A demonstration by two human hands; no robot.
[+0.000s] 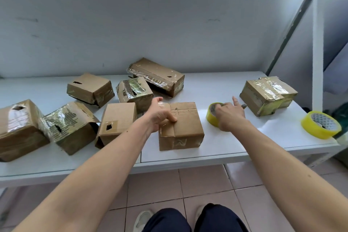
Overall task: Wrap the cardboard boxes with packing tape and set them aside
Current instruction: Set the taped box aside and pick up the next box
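Observation:
A small cardboard box [185, 124] stands at the front middle of the white shelf [235, 149]. My left hand [160, 113] grips its upper left edge, thumb lying on the top face. A strip of clear tape runs from that hand across the box's far edge. To the right of the box, my right hand [228, 114] holds a yellow tape roll [212, 114] standing on edge, index finger stretched out. A small metal object shows just beyond that hand.
Several taped and torn boxes [116, 120] crowd the left and back of the shelf. Two taped boxes [265, 94] sit at the right. A second yellow tape roll [322, 124] lies at the shelf's right end. A white post [317, 43] rises at the right.

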